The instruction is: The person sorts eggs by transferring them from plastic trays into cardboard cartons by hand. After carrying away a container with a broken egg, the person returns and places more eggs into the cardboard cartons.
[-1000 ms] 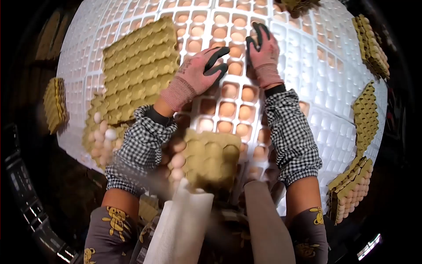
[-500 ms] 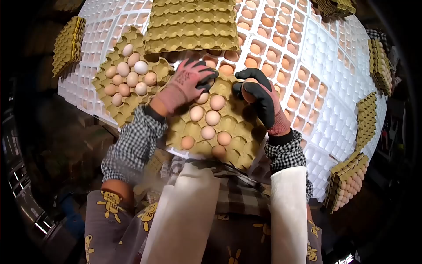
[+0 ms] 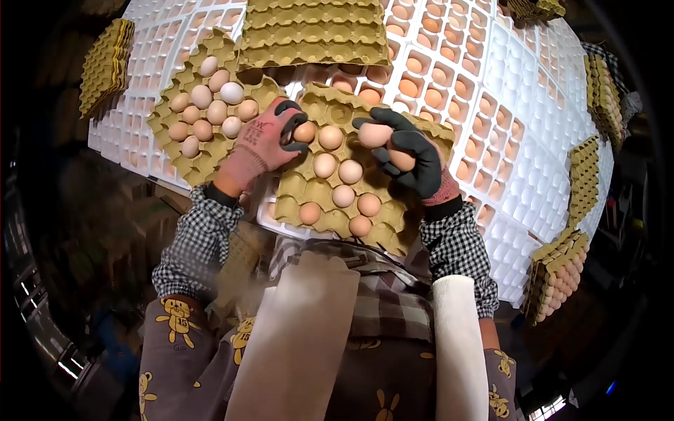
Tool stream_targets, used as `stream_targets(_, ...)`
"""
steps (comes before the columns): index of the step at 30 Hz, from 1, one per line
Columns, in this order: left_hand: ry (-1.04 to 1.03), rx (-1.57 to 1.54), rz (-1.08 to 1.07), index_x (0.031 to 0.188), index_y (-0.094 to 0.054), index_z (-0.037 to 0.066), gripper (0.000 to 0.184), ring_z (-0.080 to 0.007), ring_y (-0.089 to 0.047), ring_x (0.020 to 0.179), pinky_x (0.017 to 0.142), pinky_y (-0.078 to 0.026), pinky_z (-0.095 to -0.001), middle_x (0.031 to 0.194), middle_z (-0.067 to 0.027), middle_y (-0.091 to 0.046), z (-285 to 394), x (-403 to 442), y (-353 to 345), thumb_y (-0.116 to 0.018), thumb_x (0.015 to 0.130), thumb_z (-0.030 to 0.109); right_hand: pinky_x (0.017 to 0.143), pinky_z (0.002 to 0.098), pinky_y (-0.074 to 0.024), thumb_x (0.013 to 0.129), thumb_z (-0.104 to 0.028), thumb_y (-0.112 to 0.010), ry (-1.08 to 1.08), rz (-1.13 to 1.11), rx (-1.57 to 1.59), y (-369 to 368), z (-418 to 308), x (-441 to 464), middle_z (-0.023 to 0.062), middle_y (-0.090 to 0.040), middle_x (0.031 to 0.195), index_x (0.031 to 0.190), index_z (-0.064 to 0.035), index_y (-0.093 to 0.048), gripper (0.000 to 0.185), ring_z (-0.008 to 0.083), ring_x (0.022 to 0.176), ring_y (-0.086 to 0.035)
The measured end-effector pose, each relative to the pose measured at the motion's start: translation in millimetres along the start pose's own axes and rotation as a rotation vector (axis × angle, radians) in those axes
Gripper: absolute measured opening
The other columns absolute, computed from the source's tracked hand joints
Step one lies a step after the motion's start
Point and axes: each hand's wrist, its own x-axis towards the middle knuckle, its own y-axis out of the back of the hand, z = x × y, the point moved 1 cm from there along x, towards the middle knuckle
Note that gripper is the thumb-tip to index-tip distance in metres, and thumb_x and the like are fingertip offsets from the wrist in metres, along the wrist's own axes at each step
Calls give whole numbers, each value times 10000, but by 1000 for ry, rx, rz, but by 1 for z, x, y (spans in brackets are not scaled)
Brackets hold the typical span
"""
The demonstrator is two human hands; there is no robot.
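In front of me lies a pulp egg tray (image 3: 298, 188) with several brown eggs (image 3: 325, 165) in its cups. My left hand (image 3: 263, 137), in a pink and black glove, is at the tray's left side with thumb and fingers around a brown egg (image 3: 305, 132). Over the right part of the tray, my right hand (image 3: 418, 158) is closed on two eggs: a pale egg (image 3: 375, 135) at the fingertips and a browner egg (image 3: 402, 160) against the palm. To the left, a second pulp tray (image 3: 168, 144) carries several eggs, some nearly white.
A stack of pulp trays (image 3: 316, 35) stands beyond the working tray. White plastic trays (image 3: 523, 175) cover the surface around, many holding eggs. Further pulp tray stacks sit at the far left (image 3: 105, 67) and right edge; one stack at lower right (image 3: 558, 281) holds eggs.
My left hand has moved left and toward me, onto an egg at the tray's left side. A second egg now shows in my right hand. The view has shifted slightly.
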Motion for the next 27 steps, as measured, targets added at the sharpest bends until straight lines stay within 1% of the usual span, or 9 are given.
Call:
stream_targets(4,50,-52,70,1214,-588,110,505,-351,-609,1036,883,-527,-416,1223,-140,-570,36,-29,20,-749,737,162,795,345,-521,833,-270,-736,610,73,-1558,-36,10,40,87,-607,1108,1069,-141,-692,272,186,972,-624)
stream_targets(8,-87,517,-108,1218,-653,220,470,-323,-606,1074,867,-522,-402,1279,-178,-550,65,-45,4,-699,752,179,854,420,-531,745,-438,-792,148,177,-2411,-61,30,65,116,-493,1278,1109,-159,-652,480,264,1065,-630)
stream_targets(10,-5,535,-205,1214,-654,221,476,-316,-594,1077,857,-520,-409,1268,-170,-538,73,-43,1,-715,742,198,842,413,-527,748,-452,-786,9,133,-2257,-68,15,61,120,-487,1308,1125,-165,-658,491,268,1030,-640)
stream_targets(12,-1,537,-204,1220,-650,219,484,-316,-596,1060,849,-520,-410,1257,-170,-536,76,-43,-6,-721,741,212,824,361,-530,833,-442,-697,392,131,-1734,-25,10,56,165,-580,1272,1241,-138,-613,515,262,899,-652)
stream_targets(15,33,556,-214,1259,-624,212,541,-316,-601,1017,820,-520,-408,1271,-166,-521,86,-42,-22,-747,736,276,613,290,-487,950,-512,-518,155,124,-154,-15,1,9,185,-536,1382,1245,-76,-595,532,164,718,-589)
stream_targets(16,37,584,-218,1269,-617,209,557,-316,-602,1012,816,-521,-406,1276,-165,-519,91,-41,-26,-754,735,294,525,259,-419,939,-529,-522,28,-213,467,-1,6,0,218,-510,1393,1251,-111,-605,528,124,654,-530)
stream_targets(18,31,678,-110,1274,-614,217,561,-321,-608,986,804,-524,-403,1272,-162,-525,75,-44,-49,-761,742,317,524,245,-467,984,-489,-476,371,198,286,10,22,-15,111,-633,1147,1251,-89,-569,490,150,678,-574)
stream_targets(20,119,564,-126,1270,-624,234,562,-310,-625,1007,813,-531,-398,1272,-149,-532,82,-41,-39,-779,733,291,467,233,-386,928,-559,-533,62,-370,919,20,25,-20,142,-546,1320,1200,-162,-655,497,110,616,-536)
stream_targets(27,282,-383,176,1274,-640,101,545,-194,-639,965,844,-520,-304,1139,-77,-649,58,-42,-26,-804,760,183,510,229,-385,895,-509,-607,112,-386,1082,28,23,-43,200,-432,1475,1231,-184,-647,470,86,642,-495)
